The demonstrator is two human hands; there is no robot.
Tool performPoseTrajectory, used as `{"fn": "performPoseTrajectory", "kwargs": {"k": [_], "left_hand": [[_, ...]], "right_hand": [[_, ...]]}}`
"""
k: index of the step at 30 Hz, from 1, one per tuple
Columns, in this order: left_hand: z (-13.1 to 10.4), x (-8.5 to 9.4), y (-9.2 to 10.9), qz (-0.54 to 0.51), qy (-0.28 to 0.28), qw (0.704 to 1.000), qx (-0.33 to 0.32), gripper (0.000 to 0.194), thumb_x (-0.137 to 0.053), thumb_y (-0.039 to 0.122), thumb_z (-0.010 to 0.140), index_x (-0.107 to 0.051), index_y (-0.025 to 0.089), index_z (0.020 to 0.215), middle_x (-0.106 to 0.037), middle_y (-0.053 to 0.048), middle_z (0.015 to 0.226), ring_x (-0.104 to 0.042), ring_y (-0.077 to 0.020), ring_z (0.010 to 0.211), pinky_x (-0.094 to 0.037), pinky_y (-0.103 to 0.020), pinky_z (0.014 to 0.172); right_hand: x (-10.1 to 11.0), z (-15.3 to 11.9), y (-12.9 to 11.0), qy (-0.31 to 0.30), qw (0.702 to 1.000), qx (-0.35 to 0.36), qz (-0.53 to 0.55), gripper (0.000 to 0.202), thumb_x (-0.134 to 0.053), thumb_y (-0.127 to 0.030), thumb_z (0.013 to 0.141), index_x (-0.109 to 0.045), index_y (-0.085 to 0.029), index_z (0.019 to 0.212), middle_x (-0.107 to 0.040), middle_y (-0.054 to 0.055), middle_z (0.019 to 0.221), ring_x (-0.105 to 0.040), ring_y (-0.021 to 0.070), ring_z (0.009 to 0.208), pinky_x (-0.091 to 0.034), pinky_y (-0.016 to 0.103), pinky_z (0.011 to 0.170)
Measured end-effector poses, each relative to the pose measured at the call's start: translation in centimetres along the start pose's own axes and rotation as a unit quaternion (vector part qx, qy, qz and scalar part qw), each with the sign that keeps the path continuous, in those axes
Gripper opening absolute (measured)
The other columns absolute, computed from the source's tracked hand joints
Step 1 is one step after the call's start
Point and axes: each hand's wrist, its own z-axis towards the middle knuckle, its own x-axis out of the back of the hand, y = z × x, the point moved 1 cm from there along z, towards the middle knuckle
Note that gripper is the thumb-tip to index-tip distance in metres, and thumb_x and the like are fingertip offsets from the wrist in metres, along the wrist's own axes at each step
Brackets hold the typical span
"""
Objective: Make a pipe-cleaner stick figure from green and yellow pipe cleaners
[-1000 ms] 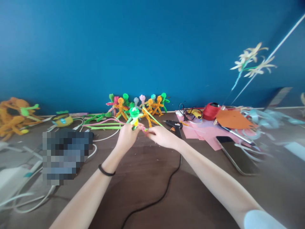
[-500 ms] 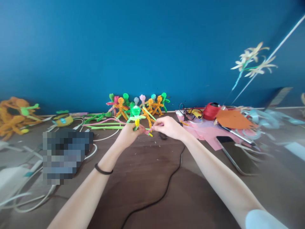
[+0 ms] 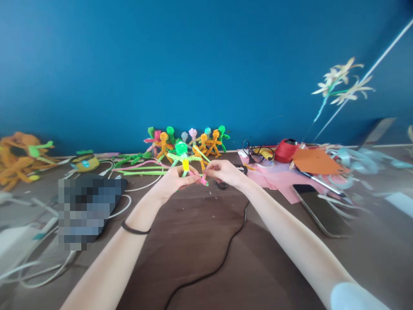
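Observation:
In the head view, my left hand [image 3: 174, 181] is closed around a pipe-cleaner figure [image 3: 181, 149] with a green head, pale green arms and a yellow middle. From that hand a coiled pink pipe cleaner [image 3: 204, 180] sticks out to the right, forming a limb of the figure. My right hand [image 3: 222, 173] is closed in a pinch at this pink end, its fingertips close to those of the left. Behind both hands stand several finished pipe-cleaner figures [image 3: 164, 144] in orange, green and pink along the wall. Loose green pipe cleaners [image 3: 138, 171] lie left of my left hand.
On the left are a pixelated dark device [image 3: 92, 211], white cables [image 3: 48, 275] and orange figures [image 3: 19, 157]. Pink paper [image 3: 274, 176], a red thread spool [image 3: 285, 150], orange paper [image 3: 318, 161] and a phone [image 3: 319, 211] lie right. A black cable [image 3: 226, 256] crosses the table.
The figure has tilted and shifted slightly left and up in my left hand. The pink limb now points down with its coiled end showing; my right hand has moved slightly left.

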Motion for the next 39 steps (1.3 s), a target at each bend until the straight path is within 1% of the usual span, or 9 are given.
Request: {"fn": "performPoseTrajectory", "kwargs": {"k": [9, 12, 15, 18, 20, 22, 24, 31, 39], "left_hand": [[-0.1, 0.2, -0.2, -0.073, 0.026, 0.997, -0.011, 0.03, -0.071, 0.036, 0.063, -0.064, 0.013, 0.081, -0.048, 0.002, 0.057, -0.033, -0.0041, 0.047, -0.018, -0.018, 0.04], [0.0, 0.2, -0.3, -0.076, 0.046, 0.996, -0.026, 0.028, -0.07, 0.035, 0.064, -0.066, 0.012, 0.08, -0.047, 0.002, 0.056, -0.031, -0.0037, 0.046, -0.018, -0.018, 0.04], [0.2, 0.1, -0.3, -0.038, 0.099, 0.994, -0.031, 0.026, -0.069, 0.034, 0.063, -0.067, 0.013, 0.077, -0.052, 0.002, 0.058, -0.03, -0.0037, 0.044, -0.021, -0.02, 0.041], [0.3, 0.2, -0.2, 0.048, 0.155, 0.986, -0.045, 0.022, -0.067, 0.034, 0.065, -0.068, 0.015, 0.076, -0.062, 0.0, 0.062, -0.044, -0.0083, 0.05, -0.034, -0.022, 0.048], [0.3, 0.3, -0.1, 0.107, 0.167, 0.977, -0.071, 0.019, -0.064, 0.033, 0.068, -0.069, 0.016, 0.074, -0.068, -0.002, 0.069, -0.056, -0.0146, 0.065, -0.043, -0.025, 0.061], [0.3, 0.5, -0.1, 0.157, 0.165, 0.97, -0.088, 0.017, -0.06, 0.031, 0.071, -0.069, 0.017, 0.073, -0.071, -0.004, 0.078, -0.061, -0.019, 0.079, -0.045, -0.027, 0.074], [0.4, 0.7, -0.2, 0.197, 0.165, 0.962, -0.088, 0.018, -0.057, 0.03, 0.072, -0.069, 0.017, 0.074, -0.072, -0.004, 0.083, -0.062, -0.0205, 0.085, -0.044, -0.029, 0.08], [0.7, 1.0, -1.0, 0.288, 0.144, 0.945, -0.061, 0.022, -0.053, 0.032, 0.072, -0.069, 0.017, 0.077, -0.071, -0.004, 0.079, -0.062, -0.022, 0.08, -0.045, -0.03, 0.074], [0.4, 0.7, -0.6, 0.27, 0.081, 0.958, -0.044, 0.021, -0.055, 0.031, 0.069, -0.068, 0.017, 0.077, -0.069, -0.002, 0.078, -0.06, -0.0205, 0.077, -0.043, -0.03, 0.074]], "right_hand": [[-2.9, 0.0, 1.0, -0.084, 0.993, 0.007, 0.082, 0.039, -0.053, -0.054, 0.075, -0.05, -0.016, 0.072, -0.041, -0.007, 0.047, -0.036, 0.0051, 0.04, -0.028, 0.019, 0.042], [-3.6, -0.1, 1.1, -0.088, 0.99, -0.006, 0.107, 0.035, -0.049, -0.048, 0.08, -0.052, -0.015, 0.071, -0.04, -0.007, 0.045, -0.036, 0.0048, 0.039, -0.03, 0.019, 0.041], [-4.3, -0.2, 0.8, -0.101, 0.988, -0.04, 0.109, 0.032, -0.039, -0.038, 0.087, -0.053, -0.014, 0.07, -0.042, -0.006, 0.045, -0.038, 0.0047, 0.038, -0.029, 0.018, 0.04], [-4.7, -0.5, 0.3, -0.125, 0.987, -0.055, 0.088, 0.03, -0.035, -0.03, 0.088, -0.052, -0.014, 0.07, -0.044, -0.004, 0.046, -0.041, 0.0054, 0.037, -0.029, 0.018, 0.038], [-4.7, -0.7, -0.2, -0.133, 0.988, -0.039, 0.067, 0.03, -0.034, -0.031, 0.089, -0.05, -0.014, 0.07, -0.045, -0.004, 0.045, -0.041, 0.0056, 0.037, -0.03, 0.019, 0.039], [-4.4, -0.8, -0.7, -0.134, 0.99, -0.008, 0.041, 0.031, -0.034, -0.034, 0.09, -0.049, -0.015, 0.07, -0.043, -0.005, 0.044, -0.039, 0.005, 0.036, -0.031, 0.019, 0.041], [-4.0, -1.1, -1.1, -0.131, 0.991, 0.021, 0.018, 0.03, -0.037, -0.036, 0.089, -0.047, -0.015, 0.07, -0.042, -0.007, 0.044, -0.036, 0.004, 0.035, -0.031, 0.019, 0.042], [-2.2, -1.5, -2.3, -0.079, 0.995, 0.042, -0.031, 0.028, -0.042, -0.037, 0.086, -0.05, -0.015, 0.07, -0.041, -0.006, 0.045, -0.036, 0.0047, 0.039, -0.03, 0.019, 0.045], [-0.7, -0.8, -1.7, -0.006, 0.998, 0.06, -0.036, 0.032, -0.042, -0.04, 0.085, -0.053, -0.014, 0.07, -0.039, -0.007, 0.042, -0.034, 0.0049, 0.038, -0.028, 0.021, 0.046]]}}
